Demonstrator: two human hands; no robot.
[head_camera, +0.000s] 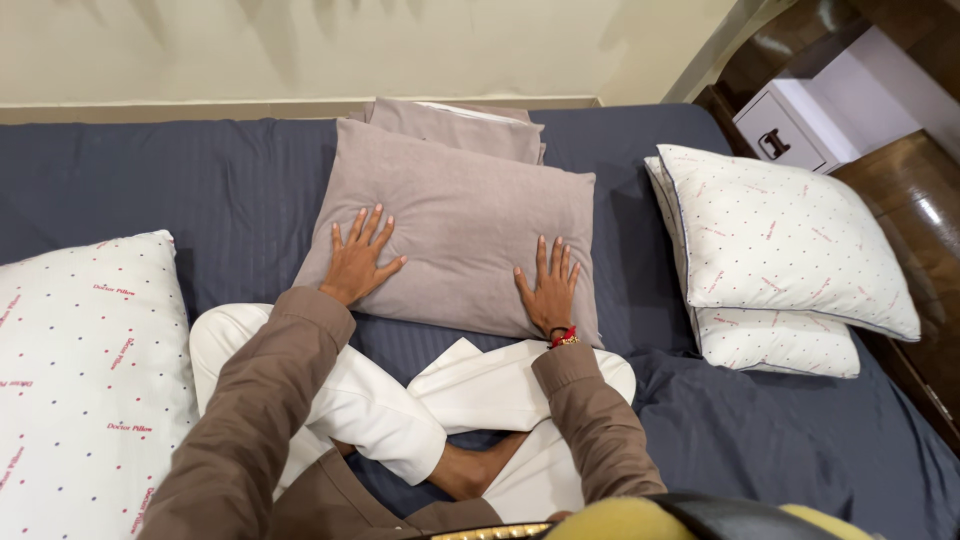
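Dark navy bedsheet (150, 180) with a fine stripe covers the bed from edge to edge, running up to a plain cream wall (300, 45) along the head edge. At the middle of the bed, toward the head edge, lies a rectangular pillow in a taupe fabric case (460, 225), flat on the sheet and slightly skewed. Both hands rest on it. The left hand (358, 262) lies palm down near the pillow's lower left corner, fingers spread and extended, gripping nothing. The right hand (548, 287) lies palm down near the lower right edge, fingers straight and close together, likewise unclenched; a red thread and beaded band (565, 338) sits at that wrist. Both arms wear brown sleeves (250, 410). The person sits cross-legged on the sheet in white trousers (470, 385), knees just short of the pillow's near edge, one bare foot (470, 470) showing between the legs. Directly behind the pillow, touching the head edge, lies a folded piece of matching taupe fabric (455, 125), partly overlapped by the pillow. At the right edge of the bed two white pillows with small coloured dots are stacked, the upper one (785, 235) tilted over the lower one (775, 340). A third white dotted pillow (85, 380) lies at the left edge, near the person's left knee. Beyond the right edge stands a white cabinet with a dark handle (790, 125) on a dark polished floor (915, 200).
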